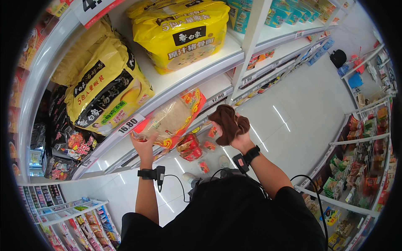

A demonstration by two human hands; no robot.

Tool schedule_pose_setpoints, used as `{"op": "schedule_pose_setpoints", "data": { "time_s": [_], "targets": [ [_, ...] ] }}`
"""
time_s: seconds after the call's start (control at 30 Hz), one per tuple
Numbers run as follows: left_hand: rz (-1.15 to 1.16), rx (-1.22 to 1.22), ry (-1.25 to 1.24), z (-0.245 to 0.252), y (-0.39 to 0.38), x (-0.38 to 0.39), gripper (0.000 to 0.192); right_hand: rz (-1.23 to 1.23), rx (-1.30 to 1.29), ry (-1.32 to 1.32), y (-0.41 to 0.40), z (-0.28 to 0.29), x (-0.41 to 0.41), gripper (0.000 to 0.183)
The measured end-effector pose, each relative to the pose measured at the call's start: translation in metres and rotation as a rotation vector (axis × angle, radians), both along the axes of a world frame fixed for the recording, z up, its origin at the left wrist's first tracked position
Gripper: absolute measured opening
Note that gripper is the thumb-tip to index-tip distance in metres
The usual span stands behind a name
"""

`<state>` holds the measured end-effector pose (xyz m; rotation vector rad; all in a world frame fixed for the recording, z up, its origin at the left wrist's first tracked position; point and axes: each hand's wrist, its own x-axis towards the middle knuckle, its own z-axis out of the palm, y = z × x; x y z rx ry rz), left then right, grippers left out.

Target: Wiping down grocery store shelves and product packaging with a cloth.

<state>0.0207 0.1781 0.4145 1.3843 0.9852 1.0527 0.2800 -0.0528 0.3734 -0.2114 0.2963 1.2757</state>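
Note:
My left hand (145,146) grips one end of a clear and red-orange plastic pack of dried noodles (169,120), which is tilted in front of the shelf edge. To its right, a crumpled brown cloth (228,125) rests in my right hand (241,138), with my fingers partly hidden beneath it. Yellow multipacks of instant noodles, one upright (182,36) and one leaning (108,88), stand on the shelf just beyond the noodle pack. Black instant noodle packs (67,141) lie at the shelf's left end. Both my wrists wear black straps with small devices.
A white shelf upright (251,47) divides the shelving ahead. Red packs (189,147) are low down by the bottom shelf, and several small red packets (203,167) are near my feet. Hanging snack racks (355,169) line the right, with another rack (75,213) at lower left. A black cable runs beside my right arm.

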Motion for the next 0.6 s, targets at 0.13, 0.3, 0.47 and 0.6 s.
{"op": "schedule_pose_setpoints", "data": {
  "time_s": [0.13,0.3,0.47,0.6],
  "targets": [
    [0.042,-0.011,-0.006,0.004,-0.011,-0.005,0.081,0.152,0.057,0.073,0.038,-0.022,-0.004,0.043],
    [0.12,-0.084,-0.07,0.007,-0.031,-0.002,0.076,0.282,0.09,0.1,0.06,-0.038,-0.032,0.047],
    [0.24,-0.201,-0.195,0.011,-0.048,0.005,0.064,0.387,0.074,0.09,0.082,-0.052,-0.048,0.047],
    [0.321,-0.379,-0.243,0.004,-0.052,-0.017,0.044,0.465,-0.011,-0.021,0.101,-0.047,-0.074,0.041]
  ]
}}
